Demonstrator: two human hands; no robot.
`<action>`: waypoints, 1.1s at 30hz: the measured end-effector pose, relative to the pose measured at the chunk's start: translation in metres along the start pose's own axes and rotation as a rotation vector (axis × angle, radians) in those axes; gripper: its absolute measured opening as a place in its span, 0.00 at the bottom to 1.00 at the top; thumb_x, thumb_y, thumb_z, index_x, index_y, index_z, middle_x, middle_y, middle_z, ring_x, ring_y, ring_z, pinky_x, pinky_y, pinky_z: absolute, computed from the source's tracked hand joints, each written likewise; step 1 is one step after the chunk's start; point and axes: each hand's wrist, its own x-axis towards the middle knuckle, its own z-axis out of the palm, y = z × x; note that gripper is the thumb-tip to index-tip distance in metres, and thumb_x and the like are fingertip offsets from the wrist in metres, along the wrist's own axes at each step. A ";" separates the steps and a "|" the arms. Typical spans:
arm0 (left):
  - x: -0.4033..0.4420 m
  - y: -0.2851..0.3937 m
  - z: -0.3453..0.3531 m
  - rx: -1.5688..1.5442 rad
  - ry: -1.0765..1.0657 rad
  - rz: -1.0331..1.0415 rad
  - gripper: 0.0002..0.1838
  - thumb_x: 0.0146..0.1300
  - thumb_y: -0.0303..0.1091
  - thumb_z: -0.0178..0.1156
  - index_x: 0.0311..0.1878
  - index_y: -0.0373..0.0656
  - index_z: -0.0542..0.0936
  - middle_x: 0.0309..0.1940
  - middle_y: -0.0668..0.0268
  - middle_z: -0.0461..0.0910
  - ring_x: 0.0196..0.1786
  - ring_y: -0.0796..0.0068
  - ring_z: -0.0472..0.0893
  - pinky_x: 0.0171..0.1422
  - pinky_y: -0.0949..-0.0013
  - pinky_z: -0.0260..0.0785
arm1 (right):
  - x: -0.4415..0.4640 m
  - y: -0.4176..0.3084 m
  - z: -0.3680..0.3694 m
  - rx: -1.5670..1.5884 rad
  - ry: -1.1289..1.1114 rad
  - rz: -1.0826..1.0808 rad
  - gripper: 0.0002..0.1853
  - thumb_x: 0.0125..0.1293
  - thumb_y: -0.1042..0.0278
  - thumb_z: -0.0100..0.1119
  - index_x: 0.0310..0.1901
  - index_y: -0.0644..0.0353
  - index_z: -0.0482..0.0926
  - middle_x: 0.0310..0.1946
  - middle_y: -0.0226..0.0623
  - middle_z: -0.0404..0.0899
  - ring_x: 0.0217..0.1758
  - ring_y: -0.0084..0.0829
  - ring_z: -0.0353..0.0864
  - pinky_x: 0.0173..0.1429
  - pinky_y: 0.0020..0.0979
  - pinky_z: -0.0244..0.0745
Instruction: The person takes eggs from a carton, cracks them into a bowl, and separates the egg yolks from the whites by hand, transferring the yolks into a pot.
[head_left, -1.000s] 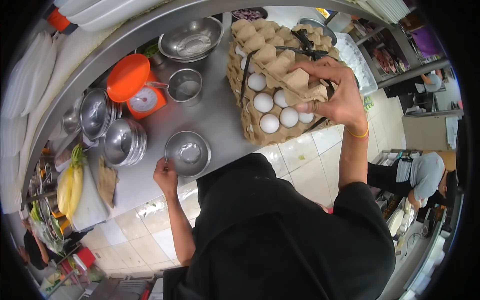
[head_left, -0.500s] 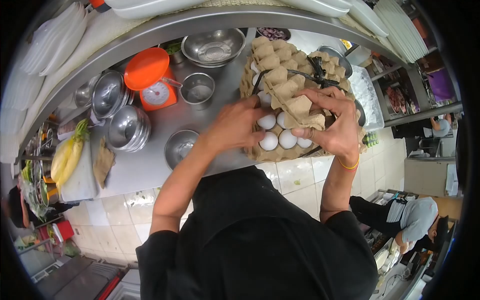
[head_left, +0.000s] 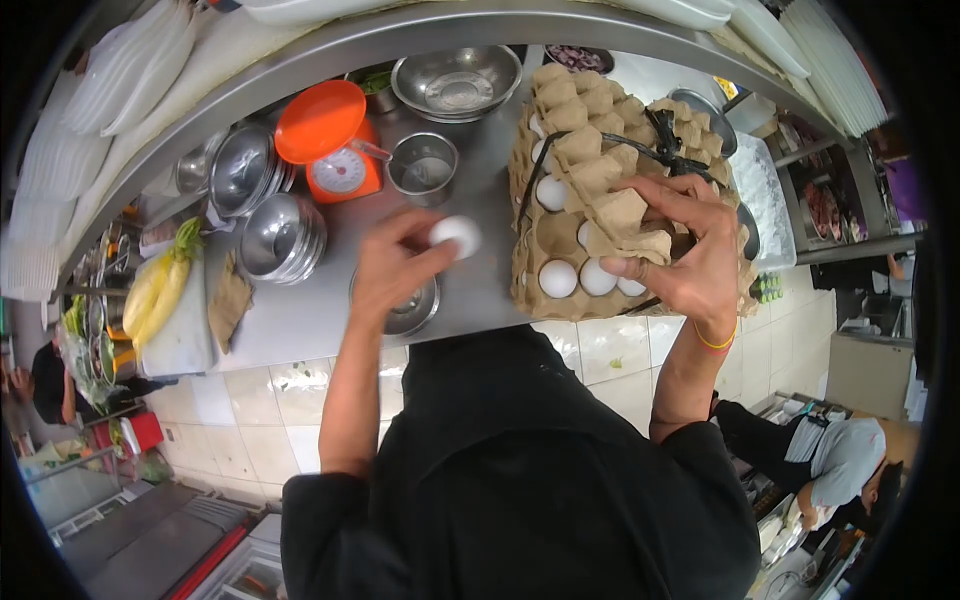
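Note:
A white egg (head_left: 455,236) is held in the fingers of my left hand (head_left: 393,262), above the steel counter. Under that hand sits a small steel bowl (head_left: 412,312), partly covered by it. My right hand (head_left: 690,240) grips the torn, raised flap of a cardboard egg carton lid (head_left: 622,215) and bends it up. Below the flap, several white eggs (head_left: 558,279) show in the carton (head_left: 535,295), with some bare cups beside them. A black tie (head_left: 660,150) runs around the carton stack and is knotted on top.
Left on the counter stand an orange kitchen scale (head_left: 340,172), a steel pot (head_left: 423,168), stacked steel bowls (head_left: 283,238) and a white radish (head_left: 165,290). A shelf edge (head_left: 450,22) with white plates arches overhead. Another person (head_left: 845,460) works at the far right.
My left hand has come out of the carton with an egg and moved left, over toward the small bowl. My right hand keeps its hold on the lid flap.

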 end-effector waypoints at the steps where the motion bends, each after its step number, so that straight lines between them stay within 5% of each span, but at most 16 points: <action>1: -0.010 -0.025 -0.016 0.105 0.035 -0.105 0.14 0.45 0.33 0.71 0.36 0.38 0.84 0.27 0.65 0.80 0.29 0.79 0.78 0.35 0.73 0.72 | 0.000 -0.001 0.000 -0.015 0.000 -0.005 0.35 0.29 0.54 0.83 0.44 0.60 0.86 0.32 0.38 0.84 0.34 0.30 0.77 0.39 0.29 0.73; 7: -0.046 -0.111 -0.039 0.824 -0.085 -0.251 0.15 0.41 0.42 0.69 0.26 0.40 0.84 0.23 0.54 0.81 0.31 0.56 0.83 0.39 0.60 0.76 | 0.004 0.001 0.004 0.006 0.029 0.000 0.34 0.28 0.54 0.83 0.43 0.60 0.86 0.30 0.38 0.83 0.32 0.30 0.78 0.37 0.29 0.73; 13: -0.045 -0.119 -0.029 1.021 -0.101 -0.207 0.17 0.42 0.44 0.69 0.33 0.43 0.85 0.32 0.56 0.83 0.35 0.54 0.83 0.41 0.56 0.75 | 0.004 0.000 0.003 -0.040 0.028 -0.032 0.34 0.29 0.55 0.83 0.44 0.59 0.86 0.28 0.39 0.82 0.33 0.31 0.79 0.39 0.29 0.74; 16: -0.037 -0.058 -0.002 0.712 0.065 0.108 0.20 0.45 0.44 0.70 0.40 0.43 0.84 0.34 0.57 0.82 0.33 0.54 0.82 0.43 0.57 0.75 | 0.003 -0.001 0.004 -0.070 0.016 -0.027 0.34 0.29 0.55 0.84 0.45 0.59 0.86 0.31 0.40 0.82 0.34 0.31 0.79 0.38 0.29 0.74; 18: -0.035 0.008 0.028 0.304 -0.059 0.083 0.24 0.46 0.44 0.70 0.46 0.43 0.83 0.36 0.60 0.79 0.35 0.57 0.81 0.44 0.57 0.74 | 0.001 -0.003 0.003 -0.010 0.006 0.035 0.35 0.29 0.56 0.84 0.45 0.59 0.86 0.34 0.40 0.82 0.35 0.31 0.79 0.38 0.29 0.75; 20: -0.031 0.028 0.059 0.375 -0.056 0.420 0.28 0.45 0.45 0.71 0.51 0.45 0.81 0.41 0.62 0.77 0.39 0.60 0.79 0.44 0.58 0.74 | 0.003 -0.007 0.002 0.009 -0.015 0.070 0.35 0.30 0.57 0.84 0.46 0.60 0.85 0.36 0.40 0.82 0.36 0.30 0.79 0.38 0.28 0.75; 22: -0.025 0.025 0.083 0.383 -0.115 0.474 0.27 0.44 0.46 0.72 0.48 0.45 0.83 0.43 0.63 0.76 0.43 0.59 0.79 0.45 0.58 0.74 | 0.002 -0.011 -0.001 -0.014 -0.040 0.086 0.35 0.30 0.57 0.84 0.46 0.60 0.85 0.38 0.41 0.82 0.38 0.30 0.79 0.39 0.28 0.75; 28: -0.020 0.020 0.075 -0.042 -0.098 0.454 0.22 0.43 0.36 0.74 0.44 0.41 0.84 0.37 0.62 0.77 0.35 0.69 0.77 0.38 0.68 0.71 | 0.000 -0.008 0.004 0.057 -0.033 0.055 0.35 0.29 0.60 0.83 0.47 0.61 0.84 0.40 0.42 0.81 0.38 0.32 0.79 0.42 0.29 0.75; 32: -0.032 -0.005 0.007 0.105 0.059 0.186 0.20 0.41 0.31 0.73 0.42 0.40 0.84 0.34 0.66 0.78 0.28 0.78 0.71 0.30 0.75 0.62 | 0.000 -0.006 0.000 0.017 -0.032 0.076 0.35 0.29 0.60 0.83 0.46 0.61 0.85 0.38 0.41 0.82 0.37 0.31 0.79 0.41 0.29 0.75; 33: -0.037 -0.022 -0.011 0.283 0.019 0.043 0.19 0.42 0.33 0.72 0.41 0.40 0.84 0.36 0.63 0.79 0.33 0.72 0.76 0.35 0.71 0.68 | 0.000 -0.007 0.000 -0.005 -0.033 0.081 0.35 0.29 0.59 0.83 0.46 0.61 0.85 0.37 0.41 0.82 0.37 0.31 0.79 0.41 0.29 0.75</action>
